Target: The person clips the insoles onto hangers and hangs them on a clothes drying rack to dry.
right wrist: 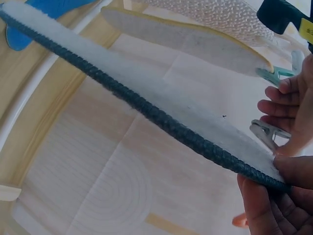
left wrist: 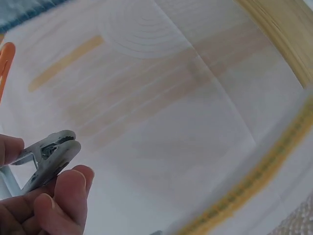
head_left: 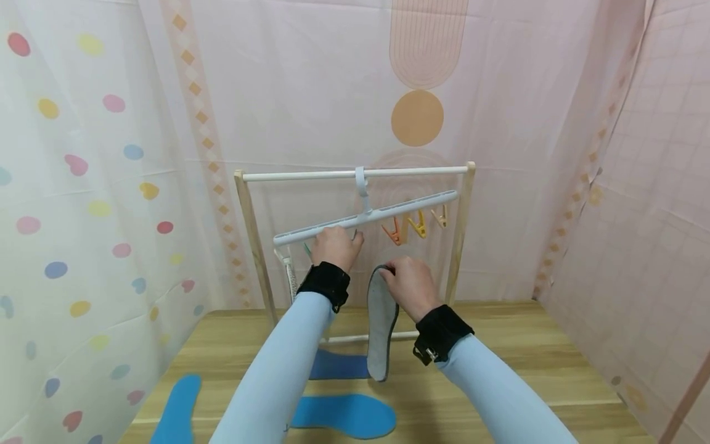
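The rack (head_left: 302,176) is standing before me, its hanger (head_left: 374,215) sloping down to the left and perhaps risking a further tip if tugged. Below, a grey insole (head_left: 379,327) is hanging upright; the right hand (head_left: 414,288) is pinching only its top end, so it could slip. The left hand (head_left: 334,248) is pinching a little clip (left wrist: 53,164), which might spring loose if squeezed off-centre.
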Available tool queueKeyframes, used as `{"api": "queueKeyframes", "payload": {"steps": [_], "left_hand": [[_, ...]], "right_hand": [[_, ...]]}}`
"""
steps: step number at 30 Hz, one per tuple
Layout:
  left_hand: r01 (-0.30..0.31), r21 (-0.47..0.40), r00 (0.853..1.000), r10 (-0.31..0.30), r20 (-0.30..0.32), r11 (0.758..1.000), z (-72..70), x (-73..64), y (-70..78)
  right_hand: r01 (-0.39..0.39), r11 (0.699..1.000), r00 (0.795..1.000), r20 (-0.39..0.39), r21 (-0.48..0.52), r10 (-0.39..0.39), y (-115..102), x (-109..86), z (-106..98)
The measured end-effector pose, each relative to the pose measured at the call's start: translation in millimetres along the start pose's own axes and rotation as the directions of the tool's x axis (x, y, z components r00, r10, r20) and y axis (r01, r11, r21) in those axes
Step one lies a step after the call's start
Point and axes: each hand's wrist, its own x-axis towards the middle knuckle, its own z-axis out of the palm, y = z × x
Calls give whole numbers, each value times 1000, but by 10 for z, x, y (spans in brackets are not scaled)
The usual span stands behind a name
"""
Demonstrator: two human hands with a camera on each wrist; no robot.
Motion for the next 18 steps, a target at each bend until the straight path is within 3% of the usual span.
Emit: {"api": "queueKeyframes", "payload": {"steps": [18], "left_hand": [[40, -85, 997, -34, 66, 996, -76, -20, 40]], "right_hand": [[20, 1000, 999, -42, -24, -21, -121, 167, 240]]}}
